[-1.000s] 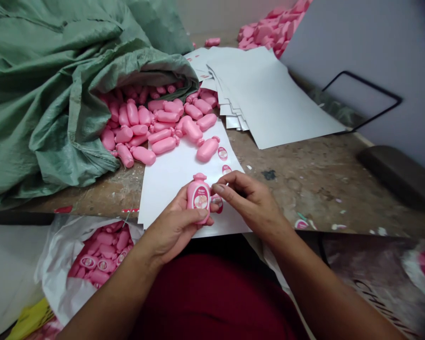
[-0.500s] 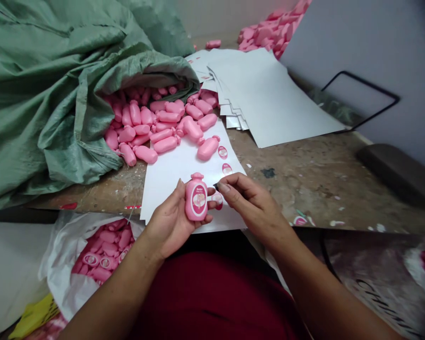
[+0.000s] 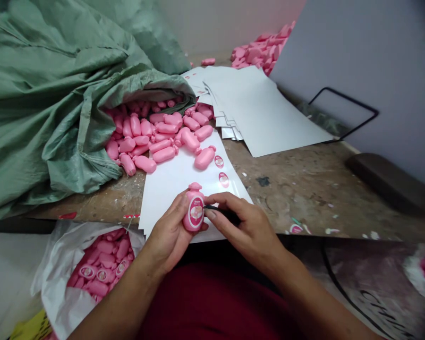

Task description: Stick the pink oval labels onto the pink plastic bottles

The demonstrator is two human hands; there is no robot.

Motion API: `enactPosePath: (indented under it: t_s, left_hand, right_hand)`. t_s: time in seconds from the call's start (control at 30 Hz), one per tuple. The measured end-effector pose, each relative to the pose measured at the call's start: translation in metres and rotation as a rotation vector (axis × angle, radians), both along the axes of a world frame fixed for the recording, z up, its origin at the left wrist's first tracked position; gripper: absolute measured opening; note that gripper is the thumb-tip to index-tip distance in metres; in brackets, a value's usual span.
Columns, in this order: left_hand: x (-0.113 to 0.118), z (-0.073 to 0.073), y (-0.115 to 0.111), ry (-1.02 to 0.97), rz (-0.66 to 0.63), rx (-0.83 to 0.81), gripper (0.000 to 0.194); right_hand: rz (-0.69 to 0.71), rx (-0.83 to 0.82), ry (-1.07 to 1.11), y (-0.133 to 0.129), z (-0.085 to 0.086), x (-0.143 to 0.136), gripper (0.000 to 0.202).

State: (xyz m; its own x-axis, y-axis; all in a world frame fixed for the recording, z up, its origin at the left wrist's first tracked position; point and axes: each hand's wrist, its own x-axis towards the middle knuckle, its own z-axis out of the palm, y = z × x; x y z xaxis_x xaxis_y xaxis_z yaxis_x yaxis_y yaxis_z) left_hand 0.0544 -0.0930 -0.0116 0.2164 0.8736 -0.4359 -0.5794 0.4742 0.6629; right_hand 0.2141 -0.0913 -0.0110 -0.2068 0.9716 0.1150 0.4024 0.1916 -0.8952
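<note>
A small pink bottle (image 3: 194,208) with an oval label on its front stands nearly upright in my left hand (image 3: 172,231), whose fingers wrap behind it. My right hand (image 3: 246,224) grips a thin black tool (image 3: 225,214), its tip at the right edge of the label. Beneath both hands lies a white sticker sheet (image 3: 173,182), with oval stickers (image 3: 224,179) along its right side. Several unlabelled pink bottles (image 3: 165,154) spill onto the sheet from a green sack (image 3: 60,108).
A stack of white sheets (image 3: 265,108) lies farther back on the worn table (image 3: 304,184). Behind it is another pink heap (image 3: 260,51). A dark block (image 3: 389,182) rests at the right. Below the table's left edge, a white bag (image 3: 62,278) holds pink bottles, some labelled.
The black tool has come against the label's right edge, with my right hand closer to the bottle. The bottle has turned slightly. The camera view has shifted a little.
</note>
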Motion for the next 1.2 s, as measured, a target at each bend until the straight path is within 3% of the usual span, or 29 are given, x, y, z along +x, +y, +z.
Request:
enactPosePath:
  t_s: [0.1,0.23,0.5,0.7,1.07,1.2]
  left_hand:
    - [0.001,-0.001,0.001,-0.021,-0.006,0.007,0.025]
    - [0.004,-0.001,0.0,0.001,-0.03,0.014,0.024]
    - [0.008,-0.002,0.0,0.021,0.028,0.067,0.026]
    - [0.012,-0.002,-0.001,0.106,0.082,0.121,0.03]
    - [0.007,0.001,0.004,-0.098,0.043,-0.12,0.025]
    - [0.007,0.003,0.003,-0.038,0.053,-0.065,0.024]
  right_hand:
    - [0.015,-0.185,0.21,0.003,-0.004,0.0,0.02]
    - [0.001,-0.288,0.379,0.009,-0.009,-0.003,0.019]
    - [-0.129,-0.187,0.364,0.003,-0.012,-0.015,0.016]
    - [-0.091,-0.31,0.455,0.007,-0.017,-0.016,0.02]
    - [-0.068,-0.442,0.683,0.007,-0.022,-0.012,0.027]
    - [-0.029,-0.49,0.703,0.009,-0.016,-0.003,0.03]
